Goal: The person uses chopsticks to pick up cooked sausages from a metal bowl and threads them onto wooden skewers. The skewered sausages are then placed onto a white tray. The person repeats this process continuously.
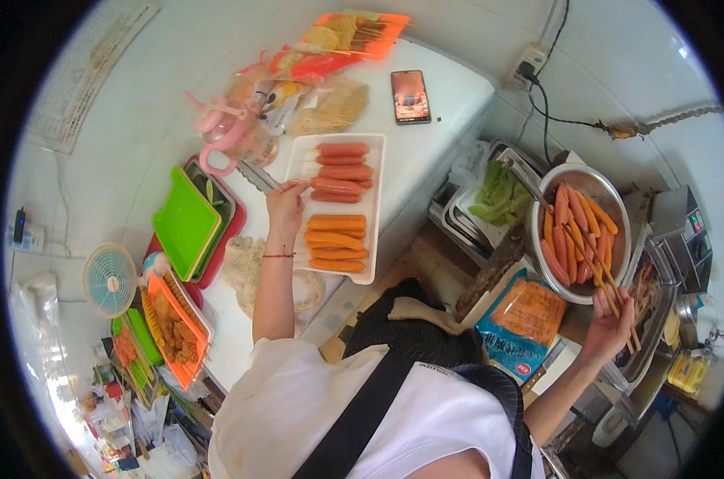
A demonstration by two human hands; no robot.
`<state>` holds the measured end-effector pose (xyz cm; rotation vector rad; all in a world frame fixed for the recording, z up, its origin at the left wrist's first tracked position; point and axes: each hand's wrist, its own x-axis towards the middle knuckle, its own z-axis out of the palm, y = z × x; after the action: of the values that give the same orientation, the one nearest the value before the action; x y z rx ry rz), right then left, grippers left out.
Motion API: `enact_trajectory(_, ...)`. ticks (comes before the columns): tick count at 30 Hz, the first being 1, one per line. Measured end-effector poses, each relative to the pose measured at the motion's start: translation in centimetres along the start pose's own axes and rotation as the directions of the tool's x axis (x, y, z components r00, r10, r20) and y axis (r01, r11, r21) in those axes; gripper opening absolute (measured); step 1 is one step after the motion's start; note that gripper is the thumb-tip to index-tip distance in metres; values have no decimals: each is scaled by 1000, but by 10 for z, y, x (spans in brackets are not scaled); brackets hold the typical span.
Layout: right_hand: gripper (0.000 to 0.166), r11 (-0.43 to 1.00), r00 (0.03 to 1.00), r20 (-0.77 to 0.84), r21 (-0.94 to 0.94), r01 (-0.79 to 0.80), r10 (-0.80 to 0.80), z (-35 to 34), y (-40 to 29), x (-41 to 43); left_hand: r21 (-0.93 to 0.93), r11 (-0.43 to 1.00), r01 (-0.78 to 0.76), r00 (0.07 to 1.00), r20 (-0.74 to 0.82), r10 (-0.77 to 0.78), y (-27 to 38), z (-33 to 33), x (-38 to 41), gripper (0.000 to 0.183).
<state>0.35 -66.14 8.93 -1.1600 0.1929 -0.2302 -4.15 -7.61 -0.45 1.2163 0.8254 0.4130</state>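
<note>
My left hand (287, 203) pinches the stick end of a skewered pink sausage (336, 186) over a white tray (379, 209). Several pink sausages (342, 148) lie in the upper part of the tray, and several orange sausages (336, 239) in the lower part. On the right, my right hand (612, 314) holds a pair of wooden chopsticks (598, 269), their tips among sausages (571, 239) in a steel bowl (622, 200). A metal utensil handle (523, 179) leans over the bowl's left rim.
A phone (410, 97) lies on the white top near a bag of sticks (332, 108). Beside the tray stand a pink-lidded jug (230, 135) and a green tray (185, 221). Lettuce (499, 194) and a blue food packet (511, 335) sit near the bowl, with an appliance (685, 233) at right.
</note>
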Motion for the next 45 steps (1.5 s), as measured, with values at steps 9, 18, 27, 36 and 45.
enact_trajectory(9,31,972,994,-105,-233,-32,7,16,-17,-4,-10,998,56,987,-152,-57,-12,-28,30,37)
enact_trajectory(18,29,911,978,-108,-394,122,-178,34,-22,10,140,971,-191,981,61,184,39,28,-16,36)
enact_trajectory(27,24,780,957,35,-572,255,-288,46,-14,73,-5,998,-70,909,412,66,59,115,-79,36)
enact_trajectory(36,25,884,991,-70,-447,-134,114,36,-6,176,-73,995,68,738,675,-1,44,152,-113,17)
enact_trajectory(45,25,845,959,-33,-466,-264,281,42,-11,211,10,991,135,608,789,-90,34,196,-147,19)
